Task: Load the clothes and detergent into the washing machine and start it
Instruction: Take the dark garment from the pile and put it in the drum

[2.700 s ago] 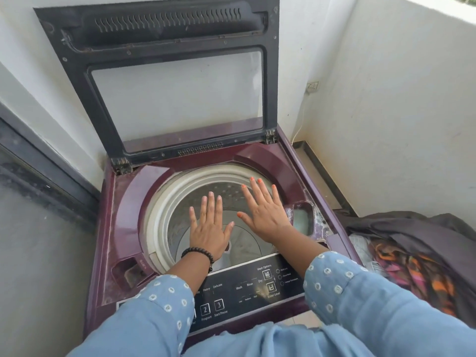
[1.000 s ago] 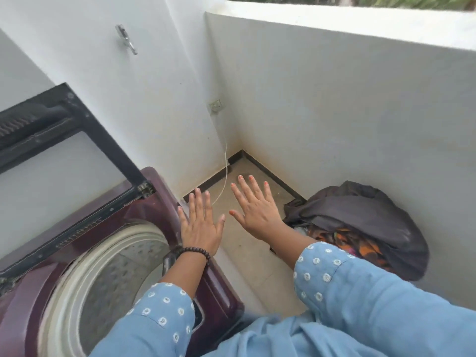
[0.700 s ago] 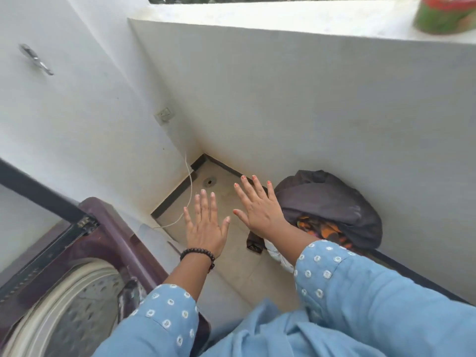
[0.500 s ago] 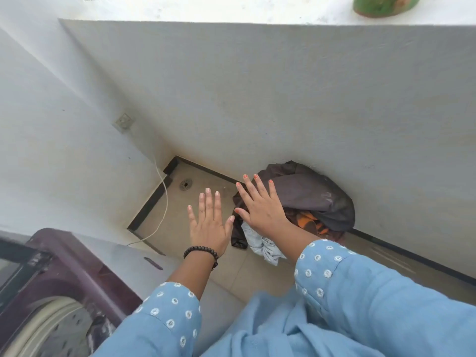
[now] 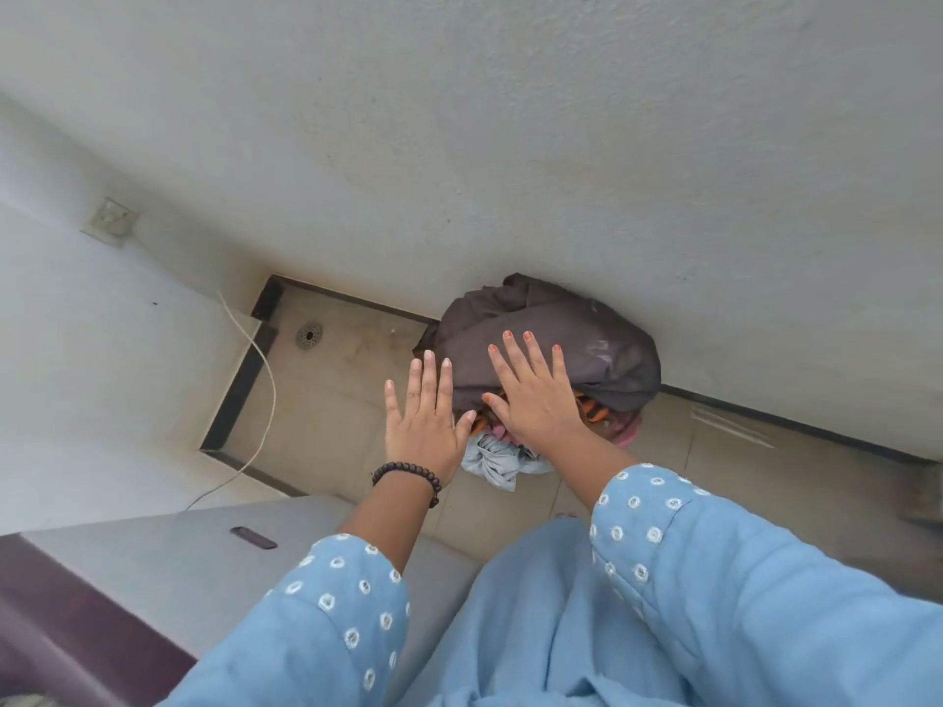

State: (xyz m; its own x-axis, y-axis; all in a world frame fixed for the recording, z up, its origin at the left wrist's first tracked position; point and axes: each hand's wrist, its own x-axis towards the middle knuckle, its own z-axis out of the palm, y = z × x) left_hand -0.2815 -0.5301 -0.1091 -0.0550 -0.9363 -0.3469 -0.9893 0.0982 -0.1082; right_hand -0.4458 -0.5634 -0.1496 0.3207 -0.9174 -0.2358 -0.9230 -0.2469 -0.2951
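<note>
With both your left hand (image 5: pixel 423 426) and right hand (image 5: pixel 536 400) spread flat and holding nothing above the crumpled dark-grey-topped heap of clothes (image 5: pixel 576 344) at frame centre (against the wall), a shallow grab could shed the loose pale-blue garment (image 5: pixel 497 461) underneath.

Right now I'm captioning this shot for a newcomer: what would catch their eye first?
Two open hands, the left hand and right hand, spread over a heap of clothes on the floor against the white wall. A dark garment tops the heap, with orange and pale blue cloth beneath. The washing machine fills the lower left corner.
</note>
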